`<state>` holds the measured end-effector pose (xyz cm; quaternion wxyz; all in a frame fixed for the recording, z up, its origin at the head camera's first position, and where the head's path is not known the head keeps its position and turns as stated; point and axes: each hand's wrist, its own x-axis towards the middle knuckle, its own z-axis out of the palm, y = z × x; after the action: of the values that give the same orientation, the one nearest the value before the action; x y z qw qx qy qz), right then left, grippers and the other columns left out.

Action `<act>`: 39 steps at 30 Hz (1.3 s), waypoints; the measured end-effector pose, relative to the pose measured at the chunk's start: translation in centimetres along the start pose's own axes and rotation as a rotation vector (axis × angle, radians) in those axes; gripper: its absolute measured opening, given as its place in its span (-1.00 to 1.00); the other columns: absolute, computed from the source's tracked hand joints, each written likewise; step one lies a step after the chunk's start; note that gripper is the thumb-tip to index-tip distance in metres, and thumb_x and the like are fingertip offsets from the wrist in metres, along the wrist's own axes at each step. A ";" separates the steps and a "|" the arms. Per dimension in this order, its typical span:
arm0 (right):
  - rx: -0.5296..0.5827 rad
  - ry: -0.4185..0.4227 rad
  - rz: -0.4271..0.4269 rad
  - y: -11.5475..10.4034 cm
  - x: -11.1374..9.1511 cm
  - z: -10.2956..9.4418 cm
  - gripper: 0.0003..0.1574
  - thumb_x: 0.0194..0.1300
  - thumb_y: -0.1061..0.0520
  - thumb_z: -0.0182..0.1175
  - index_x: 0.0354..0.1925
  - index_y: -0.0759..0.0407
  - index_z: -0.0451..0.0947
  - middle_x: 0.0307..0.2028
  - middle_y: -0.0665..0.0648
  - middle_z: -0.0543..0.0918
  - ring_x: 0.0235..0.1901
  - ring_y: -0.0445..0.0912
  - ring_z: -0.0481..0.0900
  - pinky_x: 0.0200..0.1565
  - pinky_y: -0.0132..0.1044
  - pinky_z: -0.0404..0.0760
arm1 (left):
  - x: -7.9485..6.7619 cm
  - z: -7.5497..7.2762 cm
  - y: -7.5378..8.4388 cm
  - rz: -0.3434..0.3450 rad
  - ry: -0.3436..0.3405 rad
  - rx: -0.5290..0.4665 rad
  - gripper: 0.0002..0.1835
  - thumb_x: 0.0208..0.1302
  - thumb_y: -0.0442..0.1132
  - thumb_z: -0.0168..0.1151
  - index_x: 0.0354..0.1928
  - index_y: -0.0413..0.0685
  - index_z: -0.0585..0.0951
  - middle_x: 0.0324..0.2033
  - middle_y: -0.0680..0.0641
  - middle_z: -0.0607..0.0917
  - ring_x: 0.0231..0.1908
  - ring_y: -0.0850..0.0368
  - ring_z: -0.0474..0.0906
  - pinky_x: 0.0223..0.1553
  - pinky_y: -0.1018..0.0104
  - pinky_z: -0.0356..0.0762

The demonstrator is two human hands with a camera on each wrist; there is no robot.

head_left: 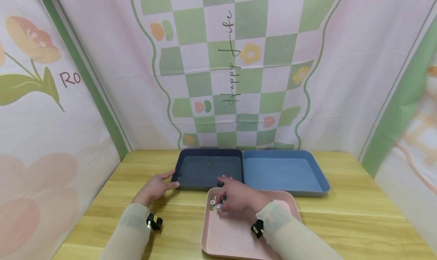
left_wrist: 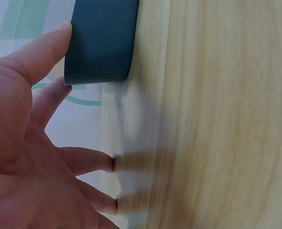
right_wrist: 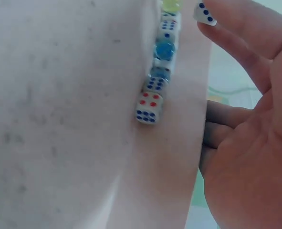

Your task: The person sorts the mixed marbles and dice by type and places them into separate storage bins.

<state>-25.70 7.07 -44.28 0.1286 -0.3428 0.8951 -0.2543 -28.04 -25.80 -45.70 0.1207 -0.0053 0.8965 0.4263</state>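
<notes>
One die (right_wrist: 205, 14) in the right hand (head_left: 237, 196) (fingertip pinch), left hand (head_left: 155, 187) spread against the dark tray (head_left: 201, 176).

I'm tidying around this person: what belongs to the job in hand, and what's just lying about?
Seemingly in the job:
die, pinched by the right hand
dice and beads in the pink tray
dark tray, touched by the left hand

Probably just about:
blue tray, touched by neither hand
cloth hanging behind
</notes>
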 end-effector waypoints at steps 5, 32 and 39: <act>0.074 0.055 0.017 0.5 -0.2 -1.0 -0.86 0.15 0.06 0.47 -0.31 -0.21 0.74 0.49 0.29 0.15 0.48 0.25 -0.06 0.30 0.20 0.27 | -0.1 0.0 0.1 0.001 0.000 -0.001 -0.26 0.33 0.08 0.31 0.50 0.24 0.30 0.45 -0.30 0.20 0.41 -0.42 0.02 0.32 -0.37 -0.01; 0.292 0.459 0.369 4.7 -2.2 -5.7 -0.68 0.36 -0.01 0.31 0.01 0.07 0.71 0.35 0.31 0.37 0.28 0.28 0.34 0.11 0.22 0.46 | 0.0 0.0 0.0 0.001 -0.001 0.006 -0.26 0.33 0.09 0.32 0.51 0.25 0.30 0.45 -0.28 0.22 0.40 -0.41 0.04 0.32 -0.36 -0.01; 0.296 0.538 0.440 6.4 -2.9 -6.6 -0.62 0.36 0.03 0.29 0.09 0.12 0.66 0.19 0.28 0.54 0.05 0.20 0.53 -0.07 0.08 0.55 | 0.1 0.0 -0.1 -0.001 0.000 0.006 -0.26 0.32 0.09 0.32 0.50 0.27 0.30 0.45 -0.28 0.22 0.40 -0.41 0.04 0.32 -0.37 -0.02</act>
<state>-29.74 15.56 -42.13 -0.0116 -0.0411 0.9028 -0.4280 -28.10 -25.84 -45.82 0.1210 -0.0051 0.8978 0.4234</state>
